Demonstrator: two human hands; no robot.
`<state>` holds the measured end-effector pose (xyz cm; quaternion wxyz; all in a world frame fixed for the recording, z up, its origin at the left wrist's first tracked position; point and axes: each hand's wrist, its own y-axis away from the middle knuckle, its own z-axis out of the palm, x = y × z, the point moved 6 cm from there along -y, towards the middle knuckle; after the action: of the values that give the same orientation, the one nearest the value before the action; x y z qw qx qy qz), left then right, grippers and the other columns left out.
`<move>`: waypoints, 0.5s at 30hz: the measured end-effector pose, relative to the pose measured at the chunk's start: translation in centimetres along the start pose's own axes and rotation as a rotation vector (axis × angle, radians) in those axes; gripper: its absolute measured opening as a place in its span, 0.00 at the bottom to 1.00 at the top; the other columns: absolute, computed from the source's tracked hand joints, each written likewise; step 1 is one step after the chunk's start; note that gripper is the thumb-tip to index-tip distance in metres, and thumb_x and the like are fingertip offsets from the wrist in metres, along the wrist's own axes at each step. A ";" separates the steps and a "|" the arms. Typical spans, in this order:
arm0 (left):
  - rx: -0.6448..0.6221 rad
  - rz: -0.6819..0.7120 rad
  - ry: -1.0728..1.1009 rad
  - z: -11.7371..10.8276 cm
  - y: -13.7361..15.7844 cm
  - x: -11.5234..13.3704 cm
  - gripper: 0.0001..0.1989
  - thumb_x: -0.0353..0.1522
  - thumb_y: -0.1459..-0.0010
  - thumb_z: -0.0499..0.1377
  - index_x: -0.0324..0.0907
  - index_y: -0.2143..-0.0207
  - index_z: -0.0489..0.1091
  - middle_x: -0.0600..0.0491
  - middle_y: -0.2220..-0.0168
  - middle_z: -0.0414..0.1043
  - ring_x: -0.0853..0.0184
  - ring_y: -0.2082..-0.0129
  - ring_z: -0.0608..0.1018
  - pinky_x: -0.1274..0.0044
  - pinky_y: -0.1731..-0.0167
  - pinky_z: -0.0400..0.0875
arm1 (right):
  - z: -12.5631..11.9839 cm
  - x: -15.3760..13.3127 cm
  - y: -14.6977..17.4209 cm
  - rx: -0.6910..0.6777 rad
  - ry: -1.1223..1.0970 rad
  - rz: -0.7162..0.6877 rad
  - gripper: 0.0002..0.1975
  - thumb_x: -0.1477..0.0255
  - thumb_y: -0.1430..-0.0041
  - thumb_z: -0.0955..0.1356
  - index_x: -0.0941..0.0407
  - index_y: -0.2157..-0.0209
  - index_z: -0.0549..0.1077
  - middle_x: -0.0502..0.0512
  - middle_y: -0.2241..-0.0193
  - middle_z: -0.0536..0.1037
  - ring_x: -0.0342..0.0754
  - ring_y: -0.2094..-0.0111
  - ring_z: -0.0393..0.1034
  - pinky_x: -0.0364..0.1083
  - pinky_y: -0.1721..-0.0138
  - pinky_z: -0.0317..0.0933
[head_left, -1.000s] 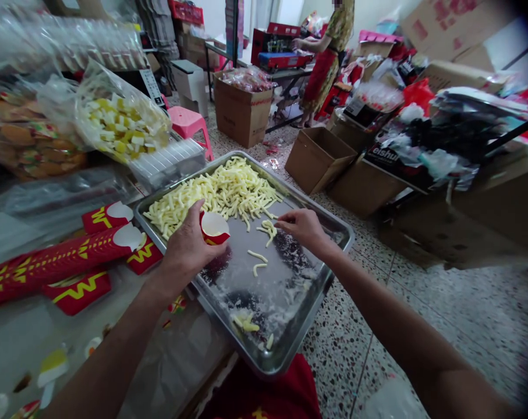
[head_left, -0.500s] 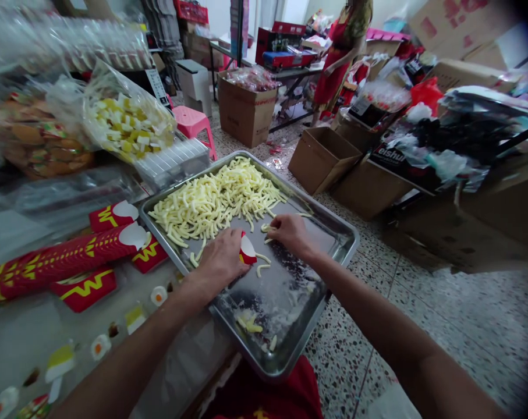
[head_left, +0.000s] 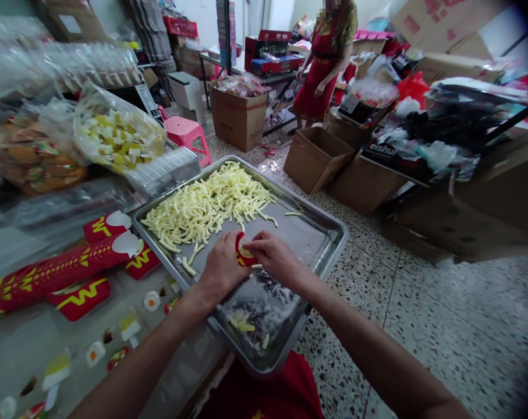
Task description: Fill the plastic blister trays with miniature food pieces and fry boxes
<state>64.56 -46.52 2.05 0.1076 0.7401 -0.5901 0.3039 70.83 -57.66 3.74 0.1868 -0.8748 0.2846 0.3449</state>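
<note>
My left hand is wrapped around a small red carton with yellow marks, held tilted over the metal tray. At the carton's mouth, my right hand pinches pale yellow fry-shaped strips, partly hidden by the fingers. A heap of the same fry-shaped strips covers the tray's far left part. White powder and a few broken bits lie in the near part.
Left of the tray lie a long stack of nested red cartons and a single red carton. Behind stand a bag of yellow-and-white pieces and a pink stool. Open cardboard boxes and a person in a red apron are farther back.
My right hand has moved left and nearer, from the tray's surface to the carton's mouth, bringing strips along. My left hand still holds the carton. The view has shifted slightly.
</note>
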 end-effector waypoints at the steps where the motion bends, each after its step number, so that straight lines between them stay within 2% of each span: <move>1: 0.017 0.014 0.033 -0.1 0.2 0.1 0.32 0.29 0.57 0.66 0.39 0.46 0.64 0.43 0.52 0.73 0.53 0.51 0.76 0.65 0.49 0.72 | -0.1 -0.3 0.1 0.024 -0.004 0.028 0.12 0.81 0.39 0.68 0.55 0.61 0.83 0.55 0.63 0.79 0.46 0.64 0.72 0.42 0.61 0.61; 5: 0.096 0.078 0.135 -0.9 0.4 0.2 0.32 0.29 0.55 0.65 0.39 0.46 0.66 0.44 0.52 0.74 0.55 0.52 0.77 0.65 0.48 0.73 | 0.3 -2.2 -0.3 0.068 0.003 0.133 0.11 0.84 0.45 0.69 0.55 0.68 0.79 0.50 0.70 0.80 0.46 0.68 0.72 0.43 0.63 0.60; 8: 0.096 0.088 0.162 -1.6 0.3 -0.7 0.34 0.31 0.56 0.68 0.40 0.45 0.67 0.45 0.51 0.74 0.54 0.51 0.77 0.64 0.47 0.72 | -0.6 -2.9 -1.1 0.055 -0.094 0.066 0.08 0.80 0.42 0.68 0.55 0.62 0.76 0.50 0.67 0.80 0.46 0.68 0.72 0.42 0.65 0.61; 10: 0.077 0.054 0.188 -2.1 0.1 -1.7 0.37 0.33 0.57 0.70 0.40 0.43 0.67 0.45 0.49 0.74 0.54 0.49 0.77 0.64 0.46 0.72 | -2.5 -1.6 -1.7 0.050 -0.106 0.008 0.08 0.77 0.38 0.67 0.54 0.57 0.76 0.50 0.64 0.80 0.46 0.65 0.73 0.42 0.64 0.63; 12: 0.085 0.008 0.245 -2.8 -0.2 -2.9 0.39 0.36 0.57 0.71 0.41 0.41 0.66 0.46 0.46 0.73 0.55 0.47 0.76 0.65 0.44 0.70 | -5.2 1.5 -2.4 0.097 0.095 0.037 0.09 0.75 0.36 0.66 0.54 0.57 0.78 0.53 0.61 0.81 0.47 0.62 0.74 0.44 0.59 0.64; 13: 0.097 -0.013 0.277 -3.3 -0.3 -3.4 0.40 0.37 0.56 0.71 0.42 0.40 0.66 0.46 0.44 0.72 0.55 0.46 0.76 0.66 0.43 0.70 | -6.8 3.5 -2.7 0.153 0.292 0.119 0.09 0.76 0.37 0.66 0.56 0.58 0.79 0.57 0.60 0.80 0.49 0.61 0.74 0.45 0.58 0.63; 15: 0.114 -0.049 0.330 -4.1 -0.5 -4.3 0.41 0.38 0.56 0.72 0.42 0.39 0.65 0.46 0.42 0.71 0.56 0.44 0.75 0.66 0.41 0.69 | -8.7 7.2 -3.4 0.117 0.633 0.261 0.09 0.78 0.39 0.67 0.60 0.61 0.80 0.64 0.57 0.79 0.52 0.60 0.74 0.46 0.59 0.62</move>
<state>63.14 -40.78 2.89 0.1684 0.6992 -0.5280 0.4517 81.63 -62.28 5.08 0.0936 -0.8823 0.4572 0.0604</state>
